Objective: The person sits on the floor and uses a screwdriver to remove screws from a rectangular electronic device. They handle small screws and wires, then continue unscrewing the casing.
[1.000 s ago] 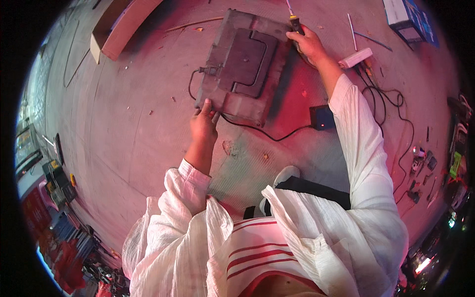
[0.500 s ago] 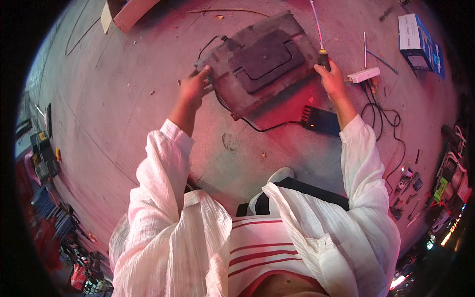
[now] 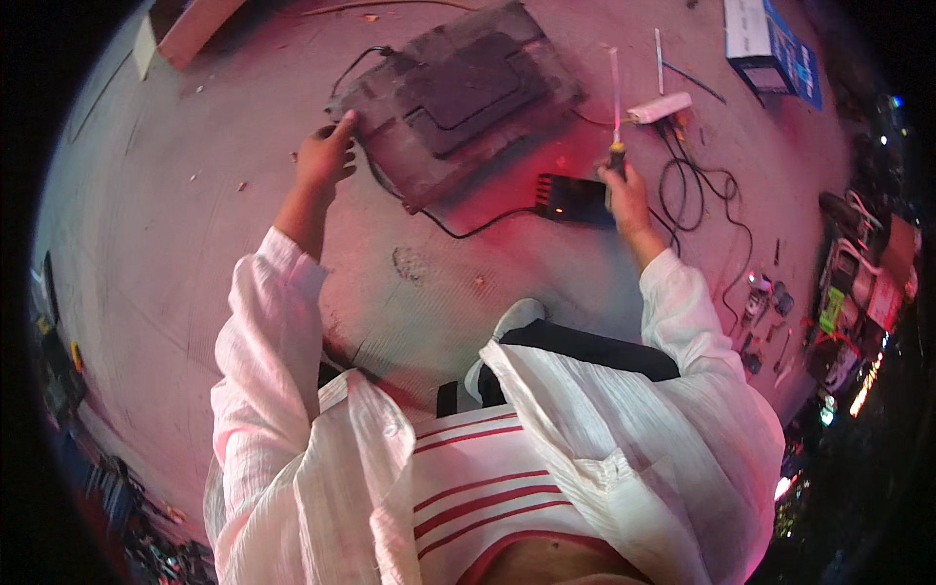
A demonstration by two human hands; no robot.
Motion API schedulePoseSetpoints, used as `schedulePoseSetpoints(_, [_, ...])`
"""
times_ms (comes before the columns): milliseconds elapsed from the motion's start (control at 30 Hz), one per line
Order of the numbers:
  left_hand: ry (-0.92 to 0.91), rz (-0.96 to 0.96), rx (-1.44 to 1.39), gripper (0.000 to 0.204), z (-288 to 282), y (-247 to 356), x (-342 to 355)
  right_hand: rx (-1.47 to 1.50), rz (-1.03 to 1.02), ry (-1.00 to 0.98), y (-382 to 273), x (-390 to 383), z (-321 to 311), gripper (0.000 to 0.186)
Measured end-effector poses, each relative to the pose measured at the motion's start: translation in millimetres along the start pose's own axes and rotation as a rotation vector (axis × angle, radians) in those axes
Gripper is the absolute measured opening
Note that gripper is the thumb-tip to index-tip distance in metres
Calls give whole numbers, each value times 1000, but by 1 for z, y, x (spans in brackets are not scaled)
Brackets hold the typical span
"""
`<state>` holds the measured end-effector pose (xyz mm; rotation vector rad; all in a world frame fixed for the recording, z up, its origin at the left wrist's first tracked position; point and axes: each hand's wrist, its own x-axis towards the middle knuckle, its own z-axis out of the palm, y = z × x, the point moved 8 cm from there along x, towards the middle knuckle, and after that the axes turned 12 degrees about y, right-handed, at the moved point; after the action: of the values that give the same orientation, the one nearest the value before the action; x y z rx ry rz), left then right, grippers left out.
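Observation:
A dark, flat rectangular case (image 3: 434, 161) with a raised panel, resembling a battery pack, lies on the floor ahead of me. At its left corner is my left hand (image 3: 323, 159), thumb against the edge and fingers apart, not wrapped round it. My right hand (image 3: 627, 195) grips the handle of a screwdriver (image 3: 616, 107), whose long shaft points away from me. That hand is off the case, just right of a black charger (image 3: 573, 199) with a lit red light. A black cable (image 3: 466, 235) runs from the charger to the case.
A white power strip (image 3: 661, 107) with tangled black cords (image 3: 682, 190) lies right of the screwdriver. Beyond are thin rods (image 3: 694, 82) and a blue-and-white box (image 3: 765, 49). Small tools (image 3: 760, 302) litter the right side. A cardboard box (image 3: 195, 29) stands at the far left.
My right hand has drawn back from the case's right edge toward me, carrying the screwdriver. The left stays at the case's left corner. The whole view has shifted, so things appear further left and up.

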<state>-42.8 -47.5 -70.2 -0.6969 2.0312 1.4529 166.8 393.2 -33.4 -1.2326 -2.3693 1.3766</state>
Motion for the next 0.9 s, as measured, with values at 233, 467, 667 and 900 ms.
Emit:
schedulePoseSetpoints(233, [36, -178, -240, 55, -8, -69, 3, -268, -353, 142, 36, -21, -36, 38])
schedulePoseSetpoints(467, [93, -14, 19, 42, -7, -87, 9, -96, -34, -257, 20, -73, 21, 39])
schedulePoseSetpoints(667, [87, 401, 575, 52, -5, -71, 31, 262, 127, -208, 11, -108, 26, 36])
schedulePoseSetpoints(900, [-56, 170, 538, 53, -114, 45, 49, 49, -21, -97, -43, -51, 17, 19])
